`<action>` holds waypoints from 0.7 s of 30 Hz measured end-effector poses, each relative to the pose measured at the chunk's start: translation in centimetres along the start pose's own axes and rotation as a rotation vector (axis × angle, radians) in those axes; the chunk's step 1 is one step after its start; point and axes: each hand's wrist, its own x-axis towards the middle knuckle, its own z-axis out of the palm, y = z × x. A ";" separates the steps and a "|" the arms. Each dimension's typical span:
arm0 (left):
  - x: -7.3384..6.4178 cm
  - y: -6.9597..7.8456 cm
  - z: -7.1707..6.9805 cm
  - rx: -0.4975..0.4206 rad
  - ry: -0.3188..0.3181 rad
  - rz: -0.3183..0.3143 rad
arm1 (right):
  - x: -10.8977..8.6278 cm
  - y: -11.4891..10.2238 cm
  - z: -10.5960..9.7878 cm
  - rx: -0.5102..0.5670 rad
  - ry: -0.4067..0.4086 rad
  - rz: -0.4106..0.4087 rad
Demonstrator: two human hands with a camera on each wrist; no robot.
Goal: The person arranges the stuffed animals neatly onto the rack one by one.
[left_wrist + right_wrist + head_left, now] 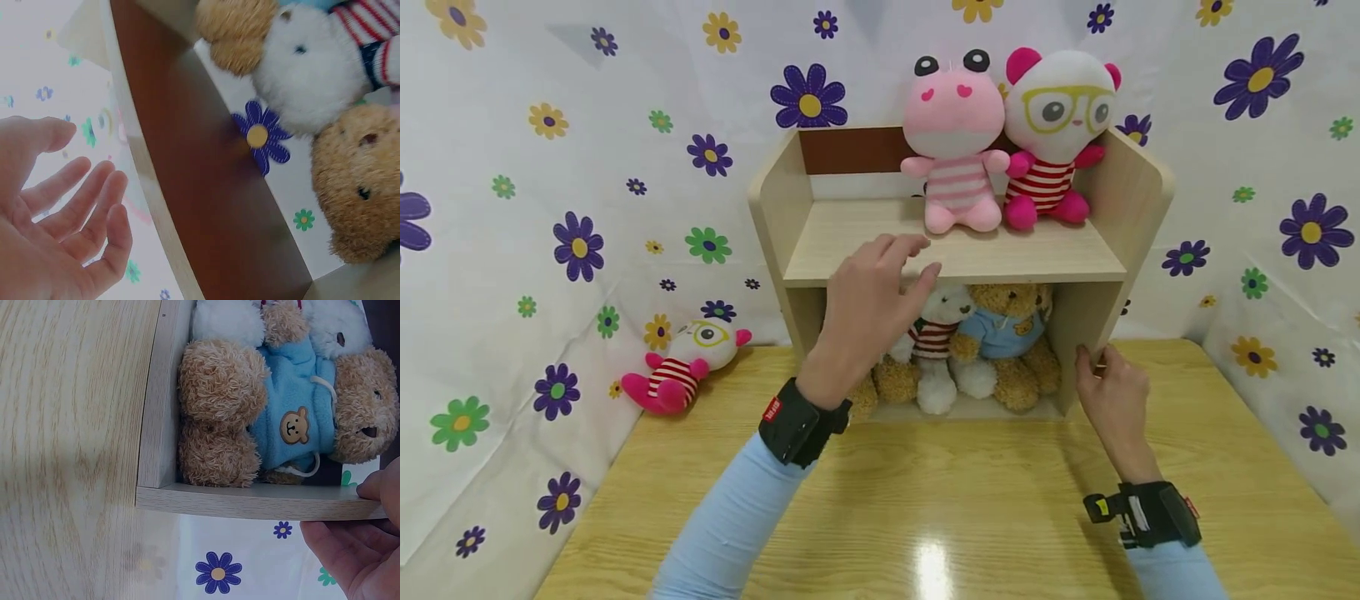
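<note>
A pale wooden shelf unit (865, 242) stands on the table. My right hand (1116, 396) pinches the edge of its right side panel (250, 503), thumb inside and fingers outside in the right wrist view. My left hand (868, 308) hovers before the shelf board with fingers loosely bent, holding nothing. On the upper shelf sit a pink striped plush toy (958, 150) and a panda plush with yellow glasses (1056, 133). Below sit a bear in a blue top (1003, 333), a white bear in a striped top (934, 342) and another brown bear (356, 181), partly hidden in the head view.
Another panda plush (688, 367) leans at the table's back left, against the flowered cloth backdrop (497, 275). The wooden table (985, 508) spreads in front of the unit.
</note>
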 end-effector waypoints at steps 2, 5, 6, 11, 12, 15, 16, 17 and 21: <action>-1.3 0.3 0.1 0.009 -0.009 0.073 | -0.1 0.0 0.0 -0.005 0.000 0.001; -3.1 0.7 0.4 0.008 -0.028 0.176 | -0.1 0.0 0.0 -0.008 -0.001 0.003; -3.7 0.8 0.6 0.004 -0.037 0.208 | -0.1 0.0 0.1 -0.008 -0.001 0.003; -6.6 1.3 1.6 -0.022 -0.117 0.295 | -0.1 0.0 0.0 -0.006 -0.003 0.004; -7.2 1.2 1.9 -0.022 -0.134 0.302 | -0.1 0.0 0.0 -0.007 -0.002 0.003; -9.0 0.9 2.6 -0.032 -0.219 0.288 | -0.1 0.1 0.1 -0.012 0.001 0.004; -9.6 0.7 2.7 -0.035 -0.259 0.277 | -0.2 0.1 0.1 -0.011 0.001 0.005; -10.2 0.4 2.9 -0.040 -0.306 0.263 | -0.2 0.2 0.1 -0.010 0.000 0.006; -12.5 -1.1 3.2 -0.079 -0.536 0.198 | -0.2 0.3 0.1 -0.012 0.006 0.009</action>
